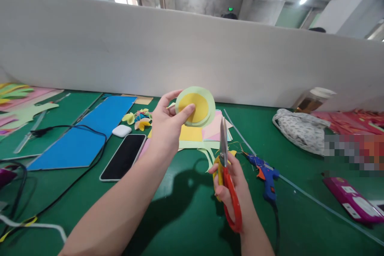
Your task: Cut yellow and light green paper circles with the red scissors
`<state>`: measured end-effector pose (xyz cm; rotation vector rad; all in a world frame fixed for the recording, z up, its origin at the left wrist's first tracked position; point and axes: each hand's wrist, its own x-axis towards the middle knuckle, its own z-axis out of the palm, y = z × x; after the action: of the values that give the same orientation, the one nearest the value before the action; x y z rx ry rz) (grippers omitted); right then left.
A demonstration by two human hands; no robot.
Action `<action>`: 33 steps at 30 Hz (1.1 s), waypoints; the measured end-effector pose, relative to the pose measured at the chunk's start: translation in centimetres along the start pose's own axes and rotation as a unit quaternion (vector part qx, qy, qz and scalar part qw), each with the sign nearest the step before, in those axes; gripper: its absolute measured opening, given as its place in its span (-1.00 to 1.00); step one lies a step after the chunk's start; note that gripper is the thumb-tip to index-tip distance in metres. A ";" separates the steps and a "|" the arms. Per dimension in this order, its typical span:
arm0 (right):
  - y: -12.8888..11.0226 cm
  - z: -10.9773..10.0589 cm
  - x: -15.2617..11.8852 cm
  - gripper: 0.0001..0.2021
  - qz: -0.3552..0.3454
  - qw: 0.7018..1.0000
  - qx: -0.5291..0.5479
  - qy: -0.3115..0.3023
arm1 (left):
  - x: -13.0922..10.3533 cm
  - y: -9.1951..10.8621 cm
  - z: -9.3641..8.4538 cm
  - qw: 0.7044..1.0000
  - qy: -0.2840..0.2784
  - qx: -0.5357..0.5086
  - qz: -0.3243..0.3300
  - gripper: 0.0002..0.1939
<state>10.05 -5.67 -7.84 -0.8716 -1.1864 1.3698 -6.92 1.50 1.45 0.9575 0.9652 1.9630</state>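
My left hand [172, 118] is raised and pinches round paper pieces between thumb and fingers. A yellow paper disc [199, 108] lies in front of a larger pale green paper disc [211, 108]. The green edge looks doubled, perhaps more than one layer. In my right hand [237, 184] is a pair of scissors [229, 196] with red and yellow handles, blades upright and nearly together, just right of and below the discs and apart from them. Behind both hands sits a pile of coloured paper sheets [192, 134], with curled green strips [208, 158] at its front.
Left are a phone [123, 158], a white case [121, 131], a blue board [87, 136] and a black cable [70, 184]. Paper flowers [141, 119] stand behind. A blue glue gun [267, 176], patterned cloth pouch [300, 130], jar [315, 99] and magenta device [351, 198] are right. A pale partition [180, 56] rises behind.
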 end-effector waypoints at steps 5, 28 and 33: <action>-0.1 -0.7 -0.1 -0.23 -0.008 0.997 0.001 -0.072 | -0.2 -0.1 0.0 1.000 -0.006 0.012 0.005 -0.54; -0.5 -1.1 0.1 -0.16 0.007 0.997 -0.049 -0.057 | -1.0 -1.1 0.3 0.993 -0.023 0.112 0.038 -0.58; -0.1 -0.5 0.2 -0.12 0.001 0.998 -0.057 -0.036 | -1.0 -1.2 0.4 0.994 -0.040 0.097 0.010 -0.59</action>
<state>10.54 -5.40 -7.80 -0.9094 -1.3296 1.3550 -5.74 1.30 0.30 1.1496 1.1200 1.8570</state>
